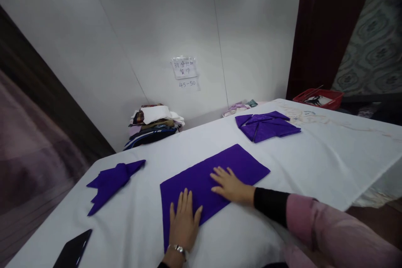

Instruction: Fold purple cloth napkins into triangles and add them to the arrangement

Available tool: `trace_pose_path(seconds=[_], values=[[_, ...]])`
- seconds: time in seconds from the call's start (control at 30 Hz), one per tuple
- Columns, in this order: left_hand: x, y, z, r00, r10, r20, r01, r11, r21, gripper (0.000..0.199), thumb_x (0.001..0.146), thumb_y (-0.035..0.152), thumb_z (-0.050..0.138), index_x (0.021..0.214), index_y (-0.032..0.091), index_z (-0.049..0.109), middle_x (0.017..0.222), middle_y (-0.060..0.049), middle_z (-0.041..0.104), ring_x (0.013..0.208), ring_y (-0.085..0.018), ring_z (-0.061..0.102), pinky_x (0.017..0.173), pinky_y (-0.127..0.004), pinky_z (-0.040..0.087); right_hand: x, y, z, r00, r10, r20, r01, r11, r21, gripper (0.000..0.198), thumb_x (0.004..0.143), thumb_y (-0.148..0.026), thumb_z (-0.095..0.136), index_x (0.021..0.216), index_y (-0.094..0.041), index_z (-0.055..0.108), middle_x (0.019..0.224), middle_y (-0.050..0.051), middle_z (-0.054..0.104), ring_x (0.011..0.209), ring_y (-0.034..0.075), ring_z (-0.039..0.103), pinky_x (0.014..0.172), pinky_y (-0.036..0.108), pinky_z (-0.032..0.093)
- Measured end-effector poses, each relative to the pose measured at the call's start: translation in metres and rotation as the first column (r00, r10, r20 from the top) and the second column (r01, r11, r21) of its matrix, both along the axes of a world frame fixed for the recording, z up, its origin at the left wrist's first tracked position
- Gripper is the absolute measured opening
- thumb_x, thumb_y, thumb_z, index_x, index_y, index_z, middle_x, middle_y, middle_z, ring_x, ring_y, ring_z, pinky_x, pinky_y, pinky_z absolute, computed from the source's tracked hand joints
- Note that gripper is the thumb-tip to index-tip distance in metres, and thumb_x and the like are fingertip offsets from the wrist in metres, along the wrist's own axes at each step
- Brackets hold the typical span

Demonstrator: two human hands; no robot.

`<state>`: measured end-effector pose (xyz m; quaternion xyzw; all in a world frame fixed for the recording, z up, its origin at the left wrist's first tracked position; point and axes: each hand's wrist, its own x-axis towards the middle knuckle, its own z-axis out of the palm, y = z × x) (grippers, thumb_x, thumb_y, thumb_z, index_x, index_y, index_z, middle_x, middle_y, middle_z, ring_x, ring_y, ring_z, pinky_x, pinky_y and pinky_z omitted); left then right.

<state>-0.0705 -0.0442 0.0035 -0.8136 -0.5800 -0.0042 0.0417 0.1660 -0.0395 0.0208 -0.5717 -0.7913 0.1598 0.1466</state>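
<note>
A purple cloth napkin [201,173] lies flat on the white-covered table in front of me, a long shape with straight edges. My left hand [185,222] rests palm down on its near left part, fingers spread; a metal band circles that wrist. On the near right part of the same napkin lies my right hand [228,185], also flat with fingers apart. Neither hand grips anything. Farther left sits a purple napkin folded into a pointed shape [114,180]. At the back right lie folded purple napkins [266,124].
The white tablecloth [143,226] covers the table. A black flat device [73,249] lies at the near left. Behind the table is a pile of folded clothes [153,123]. A red basket [320,98] stands at the back right. A paper sign [184,68] hangs on the wall.
</note>
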Motion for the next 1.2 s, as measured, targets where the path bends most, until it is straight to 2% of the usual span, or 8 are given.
trace_pose_path(seconds=[0.17, 0.33, 0.57, 0.67, 0.77, 0.97, 1.07, 1.2], values=[[-0.002, 0.002, -0.012, 0.999, 0.045, 0.007, -0.044, 0.995, -0.087, 0.060, 0.090, 0.042, 0.028, 0.142, 0.012, 0.029, 0.150, -0.012, 0.024, 0.139, -0.026, 0.019, 0.110, -0.053, 0.018, -0.033, 0.000, -0.015, 0.994, 0.110, -0.004, -0.110, 0.994, 0.026, 0.072, 0.088, -0.065, 0.029, 0.144, -0.019, 0.031, 0.151, 0.015, 0.020, 0.140, 0.028, 0.011, 0.110, 0.053, 0.005], [-0.051, -0.005, -0.018, 0.996, 0.064, -0.062, -0.070, 0.993, -0.094, 0.049, 0.088, 0.026, 0.031, 0.135, 0.023, 0.044, 0.151, -0.006, 0.022, 0.140, -0.027, 0.016, 0.108, -0.056, 0.018, 0.047, -0.011, -0.023, 0.988, -0.115, 0.108, 0.112, 0.993, 0.030, 0.075, 0.087, -0.068, 0.021, 0.144, -0.020, 0.029, 0.151, 0.013, 0.020, 0.139, 0.028, 0.011, 0.110, 0.052, 0.007], [-0.108, -0.017, -0.024, 0.986, 0.018, -0.164, -0.032, 0.996, -0.082, 0.053, 0.082, 0.013, 0.033, 0.129, 0.026, 0.052, 0.150, -0.004, 0.027, 0.140, -0.028, 0.012, 0.108, -0.058, 0.016, 0.140, -0.037, -0.028, 0.872, -0.416, 0.258, 0.410, 0.909, 0.078, 0.074, 0.088, -0.066, 0.020, 0.145, -0.018, 0.029, 0.151, 0.014, 0.023, 0.139, 0.029, 0.016, 0.108, 0.053, 0.013], [-0.100, -0.012, -0.022, 0.990, 0.078, -0.114, -0.085, 0.995, -0.057, 0.052, 0.084, 0.015, 0.031, 0.131, 0.022, 0.050, 0.149, -0.005, 0.028, 0.140, -0.026, 0.016, 0.109, -0.055, 0.017, 0.125, -0.036, -0.019, 0.889, -0.393, 0.234, 0.382, 0.919, 0.092, 0.074, 0.088, -0.065, 0.021, 0.145, -0.018, 0.028, 0.151, 0.015, 0.022, 0.139, 0.029, 0.013, 0.109, 0.054, 0.010], [-0.063, 0.001, -0.006, 0.983, 0.185, 0.013, -0.184, 0.982, -0.035, 0.054, 0.091, 0.029, 0.025, 0.142, 0.012, 0.031, 0.151, -0.010, 0.021, 0.139, -0.025, 0.019, 0.109, -0.053, 0.022, 0.074, -0.020, -0.005, 0.964, -0.228, 0.139, 0.219, 0.973, 0.076, 0.076, 0.088, -0.066, 0.019, 0.146, -0.018, 0.024, 0.152, 0.015, 0.018, 0.140, 0.028, 0.010, 0.109, 0.054, 0.007], [0.005, 0.032, 0.015, 0.997, 0.080, 0.002, -0.080, 0.995, -0.053, 0.061, 0.091, 0.043, 0.029, 0.143, 0.010, 0.027, 0.151, -0.010, 0.020, 0.140, -0.025, 0.017, 0.111, -0.053, 0.016, -0.034, 0.022, -0.004, 0.995, 0.103, 0.011, -0.103, 0.994, 0.031, 0.077, 0.087, -0.067, 0.024, 0.145, -0.017, 0.025, 0.152, 0.017, 0.017, 0.140, 0.030, 0.010, 0.109, 0.056, 0.005], [0.004, 0.040, 0.006, 0.991, 0.128, -0.041, -0.132, 0.985, -0.108, 0.065, 0.090, 0.046, 0.028, 0.143, 0.009, 0.026, 0.152, -0.010, 0.019, 0.140, -0.026, 0.015, 0.111, -0.053, 0.017, -0.037, 0.028, -0.013, 0.993, 0.115, 0.025, -0.116, 0.993, 0.023, 0.078, 0.087, -0.068, 0.025, 0.144, -0.016, 0.029, 0.151, 0.018, 0.020, 0.139, 0.030, 0.011, 0.109, 0.055, 0.005], [-0.005, 0.044, -0.004, 0.991, 0.131, -0.026, -0.134, 0.984, -0.115, 0.067, 0.090, 0.050, 0.024, 0.144, 0.010, 0.023, 0.152, -0.009, 0.017, 0.141, -0.025, 0.013, 0.112, -0.051, 0.016, 0.016, 0.021, -0.020, 0.996, 0.011, 0.087, -0.014, 0.999, 0.036, 0.077, 0.086, -0.069, 0.022, 0.142, -0.017, 0.034, 0.150, 0.016, 0.022, 0.139, 0.029, 0.014, 0.109, 0.053, 0.006]])
